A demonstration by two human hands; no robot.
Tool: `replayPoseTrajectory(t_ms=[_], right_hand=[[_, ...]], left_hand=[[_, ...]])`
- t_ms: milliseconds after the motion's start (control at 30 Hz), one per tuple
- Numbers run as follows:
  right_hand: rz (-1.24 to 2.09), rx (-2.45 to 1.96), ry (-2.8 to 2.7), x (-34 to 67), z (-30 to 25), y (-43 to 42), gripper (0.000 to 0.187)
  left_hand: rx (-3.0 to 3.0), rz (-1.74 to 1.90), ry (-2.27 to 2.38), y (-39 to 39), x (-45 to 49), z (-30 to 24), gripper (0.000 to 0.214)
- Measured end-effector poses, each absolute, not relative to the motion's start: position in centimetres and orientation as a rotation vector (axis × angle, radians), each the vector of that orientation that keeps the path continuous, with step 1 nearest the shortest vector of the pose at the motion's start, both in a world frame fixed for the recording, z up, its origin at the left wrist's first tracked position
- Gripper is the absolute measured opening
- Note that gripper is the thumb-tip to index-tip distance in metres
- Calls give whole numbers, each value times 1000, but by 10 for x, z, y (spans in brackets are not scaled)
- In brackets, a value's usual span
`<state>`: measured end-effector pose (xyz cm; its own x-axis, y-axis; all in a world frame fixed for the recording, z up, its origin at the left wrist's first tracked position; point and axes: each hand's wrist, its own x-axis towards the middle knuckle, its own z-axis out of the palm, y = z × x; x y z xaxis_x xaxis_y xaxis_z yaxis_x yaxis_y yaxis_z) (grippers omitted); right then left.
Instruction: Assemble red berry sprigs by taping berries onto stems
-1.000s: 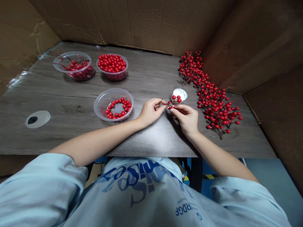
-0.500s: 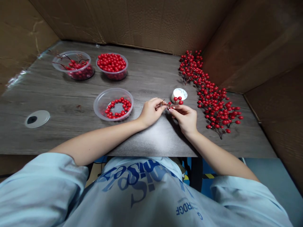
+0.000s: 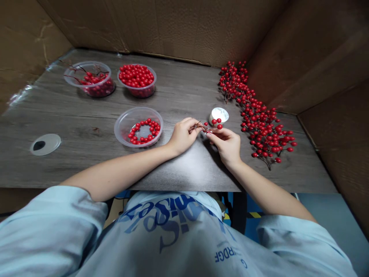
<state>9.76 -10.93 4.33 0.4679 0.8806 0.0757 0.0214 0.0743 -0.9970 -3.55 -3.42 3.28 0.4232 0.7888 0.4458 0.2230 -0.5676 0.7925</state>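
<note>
Both hands meet over the grey wooden table (image 3: 72,115), pinching one small berry sprig (image 3: 213,124) with a few red berries on thin brown stems. My left hand (image 3: 182,135) is closed on the stem's left end. My right hand (image 3: 226,142) pinches the sprig just below the berries. A small white cup (image 3: 219,114) stands right behind the sprig. To the left of my left hand is a clear plastic bowl (image 3: 127,125) with loose red berries lying in a ring.
A long pile of red berry branches (image 3: 255,111) lies along the right. At the back left stand a bowl of stems and berries (image 3: 90,78) and a bowl full of loose berries (image 3: 137,79). A round lid (image 3: 45,144) lies at left. Cardboard walls enclose the table.
The hands stay almost still; the sprig has shifted slightly between the fingers. Nothing else has moved.
</note>
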Motion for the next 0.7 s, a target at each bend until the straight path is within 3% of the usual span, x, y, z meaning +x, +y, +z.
replayPoseTrajectory(t_ms=[700], right_hand=[[783,-1377,-927,98,45,-111,17]], left_hand=[[2123,1105,815,-34,-37,31,7]])
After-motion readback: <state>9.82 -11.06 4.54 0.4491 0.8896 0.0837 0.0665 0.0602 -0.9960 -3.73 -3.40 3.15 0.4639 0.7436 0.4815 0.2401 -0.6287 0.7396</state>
